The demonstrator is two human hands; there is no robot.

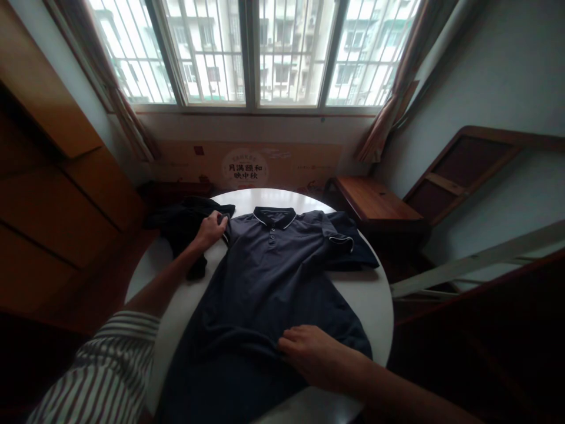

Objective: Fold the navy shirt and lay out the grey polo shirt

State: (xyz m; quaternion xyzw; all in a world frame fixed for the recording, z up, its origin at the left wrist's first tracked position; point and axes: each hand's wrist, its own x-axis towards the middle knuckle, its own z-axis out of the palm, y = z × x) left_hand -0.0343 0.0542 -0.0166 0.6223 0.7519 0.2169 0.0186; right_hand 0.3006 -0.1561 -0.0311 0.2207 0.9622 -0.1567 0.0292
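Note:
A dark navy polo shirt (pixel 269 277) with white-trimmed collar lies face up on a round white table (pixel 375 294), collar toward the window. My left hand (pixel 212 228) reaches far out and pinches the shirt's left sleeve edge near the shoulder. My right hand (pixel 309 348) rests on the lower part of the shirt, fingers curled and gripping a fold of the fabric. The shirt's right sleeve (pixel 342 238) lies spread out with a white-trimmed cuff.
A heap of black clothing (pixel 185 221) sits at the table's far left edge. A wooden side table (pixel 375 203) stands at the right, a wooden cabinet (pixel 66 194) at the left. A barred window (pixel 256 53) and a cardboard panel (pixel 247 165) are behind.

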